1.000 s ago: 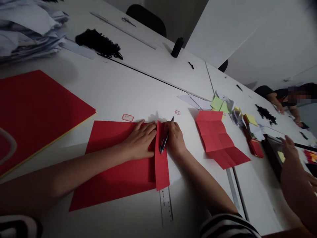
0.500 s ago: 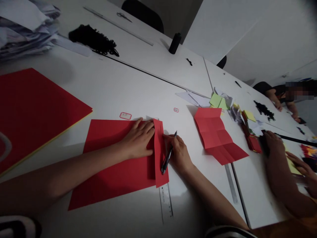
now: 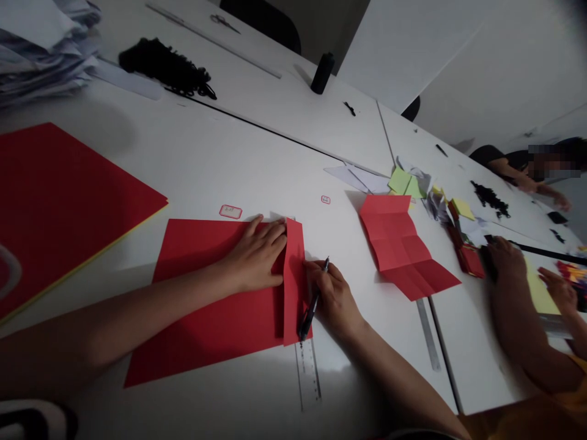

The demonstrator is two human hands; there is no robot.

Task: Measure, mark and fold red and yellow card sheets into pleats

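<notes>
A sheet of red paper (image 3: 206,330) lies in front of me, with a narrow strip (image 3: 294,275) folded up along its right side. My left hand (image 3: 261,260) rests flat on the sheet with fingers spread, their tips beside the strip. A black pen (image 3: 312,308) is held in my right hand (image 3: 338,296), whose fingertips touch the strip's right edge. From under the strip's lower end sticks out a clear ruler (image 3: 310,379); the rest of it is mostly hidden by the paper.
Left lies a stack of large red sheets (image 3: 68,189). To the right are a creased red sheet (image 3: 403,247), a metal ruler (image 3: 427,336) and paper scraps (image 3: 406,180). Beyond are black cord (image 3: 167,67), a black bottle (image 3: 323,73) and scissors (image 3: 224,23). A neighbour's arm (image 3: 518,318) works at far right.
My right hand has slid a little down along the strip's edge toward me, pen still in it. My left hand stays put. At far right, a neighbour's hand has lifted off the yellow paper.
</notes>
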